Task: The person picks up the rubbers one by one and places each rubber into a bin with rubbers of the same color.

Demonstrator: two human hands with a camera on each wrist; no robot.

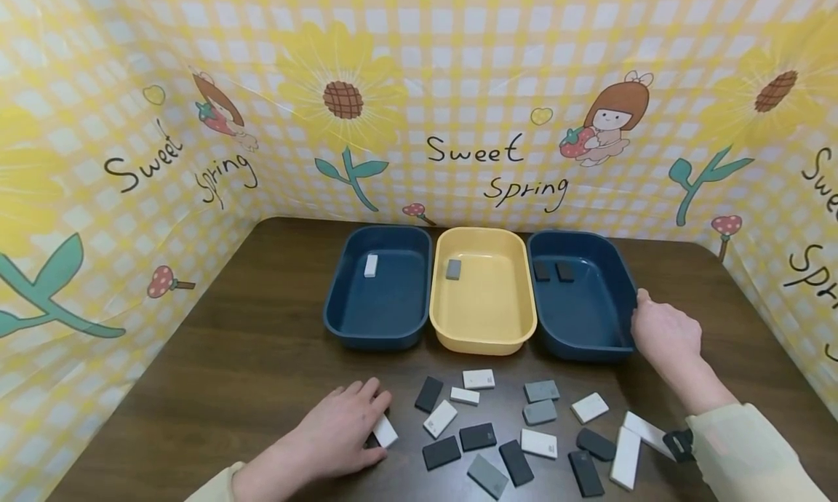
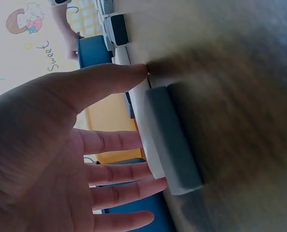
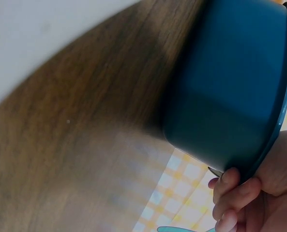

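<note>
In the head view the left hand is low over the table, a white block and part of a dark block between its thumb and fingers. Seen from the left wrist, that hand has its fingers nearly straight and its thumb apart, around the white block; a dark grey block lies alongside. The right hand holds the outer edge of the right blue bin. In the right wrist view the curled fingers of this hand are at the bin's rim.
A yellow bin with one grey block stands between the right bin, which holds two dark blocks, and another blue bin with one white block. Several white, grey and black blocks, among them a black one, lie in front. Patterned cloth surrounds the table.
</note>
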